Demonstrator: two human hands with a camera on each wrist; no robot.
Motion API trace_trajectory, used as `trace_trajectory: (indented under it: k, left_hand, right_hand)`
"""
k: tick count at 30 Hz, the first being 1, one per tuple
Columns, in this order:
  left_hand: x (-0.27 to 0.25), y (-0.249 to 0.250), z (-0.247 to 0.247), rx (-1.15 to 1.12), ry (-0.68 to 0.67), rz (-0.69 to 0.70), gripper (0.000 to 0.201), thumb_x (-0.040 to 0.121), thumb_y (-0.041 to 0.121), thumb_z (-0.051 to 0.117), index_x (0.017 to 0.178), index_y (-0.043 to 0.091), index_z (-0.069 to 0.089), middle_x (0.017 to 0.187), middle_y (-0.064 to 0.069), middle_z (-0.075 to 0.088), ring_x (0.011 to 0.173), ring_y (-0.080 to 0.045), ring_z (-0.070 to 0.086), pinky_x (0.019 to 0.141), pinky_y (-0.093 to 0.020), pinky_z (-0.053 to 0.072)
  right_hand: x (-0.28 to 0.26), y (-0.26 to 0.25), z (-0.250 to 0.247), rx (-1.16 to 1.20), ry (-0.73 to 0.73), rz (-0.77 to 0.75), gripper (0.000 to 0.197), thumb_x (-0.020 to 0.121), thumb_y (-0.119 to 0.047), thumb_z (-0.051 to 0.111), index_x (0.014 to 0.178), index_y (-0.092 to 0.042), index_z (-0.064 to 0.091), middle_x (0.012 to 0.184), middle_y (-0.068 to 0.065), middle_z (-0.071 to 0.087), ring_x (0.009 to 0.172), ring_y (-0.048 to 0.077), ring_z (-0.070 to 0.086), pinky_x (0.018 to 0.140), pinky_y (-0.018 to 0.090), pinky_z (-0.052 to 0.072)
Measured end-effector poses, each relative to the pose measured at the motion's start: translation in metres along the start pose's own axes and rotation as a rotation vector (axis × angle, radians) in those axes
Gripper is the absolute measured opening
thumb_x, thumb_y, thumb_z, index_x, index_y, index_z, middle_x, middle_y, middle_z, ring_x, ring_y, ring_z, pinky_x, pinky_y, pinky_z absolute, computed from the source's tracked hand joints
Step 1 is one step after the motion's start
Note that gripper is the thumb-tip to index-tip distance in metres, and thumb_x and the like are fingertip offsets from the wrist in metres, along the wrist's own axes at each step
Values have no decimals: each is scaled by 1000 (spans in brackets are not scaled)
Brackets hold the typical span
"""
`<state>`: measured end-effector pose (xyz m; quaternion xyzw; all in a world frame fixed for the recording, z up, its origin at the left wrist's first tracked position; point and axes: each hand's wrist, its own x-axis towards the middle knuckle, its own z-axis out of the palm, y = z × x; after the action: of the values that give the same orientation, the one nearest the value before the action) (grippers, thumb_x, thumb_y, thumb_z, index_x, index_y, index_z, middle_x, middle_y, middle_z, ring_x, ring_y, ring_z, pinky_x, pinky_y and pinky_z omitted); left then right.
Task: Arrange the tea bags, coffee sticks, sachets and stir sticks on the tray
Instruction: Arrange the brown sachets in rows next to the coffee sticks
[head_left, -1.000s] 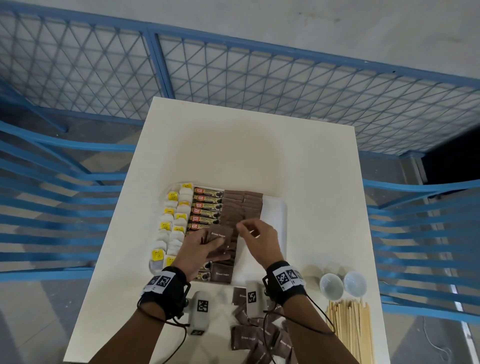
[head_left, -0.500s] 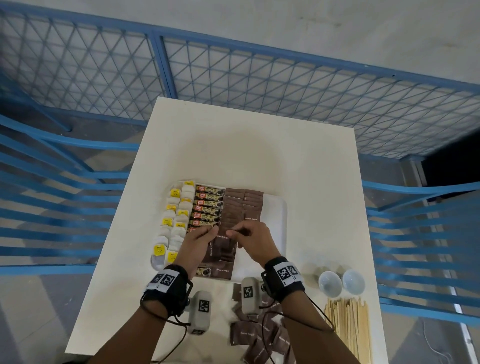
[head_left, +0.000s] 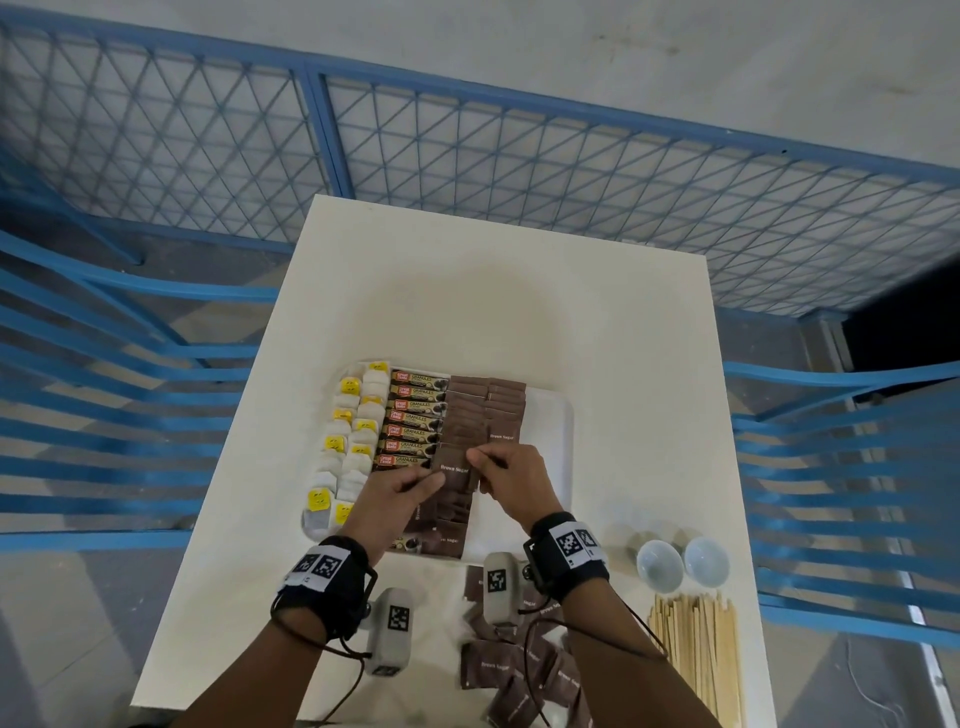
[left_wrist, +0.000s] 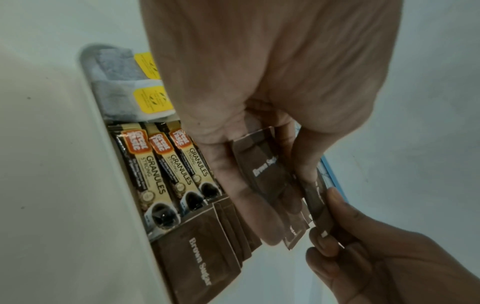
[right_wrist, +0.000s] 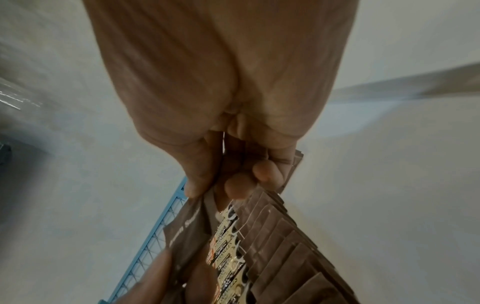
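inspector: the tray (head_left: 550, 415) is my reference for everything. tea bags (head_left: 353, 441) fill its left side, coffee sticks (head_left: 415, 418) run beside them toward the middle, and two overlapped rows of brown sugar sachets (head_left: 485, 402) lie to the right of the coffee sticks. the strip at the tray's right edge is bare.

assistant: and the hands?

inspector: both are over the near half of the tray. the left hand (head_left: 397, 493) has its fingers curled round a small fan of sachets (left_wrist: 262, 170). the right hand (head_left: 511, 480) pinches one of those sachets by its edge, thumb against fingertip. neither hand is slack.

assistant: what is left off the tray?

inspector: a loose heap of sachets (head_left: 514, 670) on the table below the tray's near edge, and the stir sticks (head_left: 696, 654) below and to the right of the tray, next to two small white cups (head_left: 680, 564).

assistant: handling assessment?

inspector: in my judgement, the sachets are light, thin and pliable, with a smooth skin that slides readily in a stack. take each by a flat sealed edge with a light pinch; squeezing the filled middle risks crumpling it. laid overlapped, a careless nudge could shift the rows.
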<state>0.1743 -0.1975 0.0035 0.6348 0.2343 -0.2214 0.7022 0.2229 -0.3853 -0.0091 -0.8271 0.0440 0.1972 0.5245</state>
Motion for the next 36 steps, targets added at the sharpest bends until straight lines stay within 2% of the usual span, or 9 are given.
trace_trajectory:
  k: [5, 12, 16, 20, 25, 28, 31, 34, 36]
  left_hand:
    - [3, 4, 2, -43, 24, -38, 15, 98, 16, 67, 106, 7, 77, 96, -13, 79, 89, -31, 77, 67, -51, 65]
    - [6, 3, 5, -13, 55, -51, 15, 100, 18, 65, 103, 11, 78, 98, -15, 78, 86, -34, 77, 65, -58, 63]
    - [10, 7, 8, 61, 86, -16, 12, 98, 22, 69, 105, 15, 76, 99, -11, 76, 83, -21, 77, 61, -42, 64]
    - [15, 9, 7, 67, 163, 13, 8, 96, 20, 72, 95, 14, 75, 95, -22, 72, 83, -36, 75, 65, -53, 64]
    - [17, 11, 10, 83, 179, 1, 9, 97, 22, 71, 95, 14, 74, 94, -16, 72, 82, -35, 76, 63, -49, 64]
    - [19, 10, 12, 73, 177, -7, 8, 98, 21, 69, 98, 16, 74, 92, -13, 73, 80, -31, 77, 64, -51, 64]
    - [21, 8, 10, 48, 152, -32, 12, 102, 11, 61, 108, 14, 72, 96, -11, 76, 77, -26, 76, 68, -50, 65]
    - [23, 2, 5, 42, 95, -56, 29, 98, -10, 51, 115, 9, 65, 108, -16, 72, 80, -30, 77, 73, -48, 64]
    - [23, 0, 1, 55, 77, -55, 35, 96, -17, 48, 117, 7, 62, 111, -18, 70, 84, -34, 77, 77, -47, 64]
  right_hand:
    - [-4, -1, 4, 28, -55, 45, 22, 87, -39, 76, 90, -18, 73, 74, -3, 71, 56, 4, 60, 54, 20, 49]
    - [-3, 6, 3, 68, -55, 99, 22, 94, -26, 70, 79, -10, 74, 67, 14, 70, 53, 15, 54, 58, 28, 48]
    - [-2, 6, 2, 26, -67, 104, 22, 95, -26, 69, 79, -12, 75, 64, 9, 69, 53, 11, 54, 58, 24, 49]
    - [-3, 7, -1, 11, -96, 100, 17, 94, -27, 70, 83, -16, 77, 64, 3, 67, 52, 6, 54, 56, 19, 47]
    - [-2, 12, 2, -21, -66, 64, 17, 87, -35, 77, 94, -19, 77, 73, -11, 69, 61, -2, 59, 60, 13, 45]
    - [1, 12, 1, -42, -35, 44, 12, 85, -31, 80, 91, -22, 74, 73, -14, 67, 63, -4, 59, 60, 10, 44]
    - [7, 16, -6, -63, 51, 69, 9, 86, -28, 79, 90, -21, 74, 75, -14, 67, 66, -2, 59, 64, 10, 42]
    - [12, 25, -17, -98, 214, 103, 16, 85, -27, 80, 76, -27, 66, 70, -16, 61, 64, -2, 54, 60, 8, 39]
    - [15, 33, -21, -95, 284, 139, 15, 85, -24, 81, 78, -18, 69, 69, -10, 62, 64, 5, 54, 58, 8, 40]
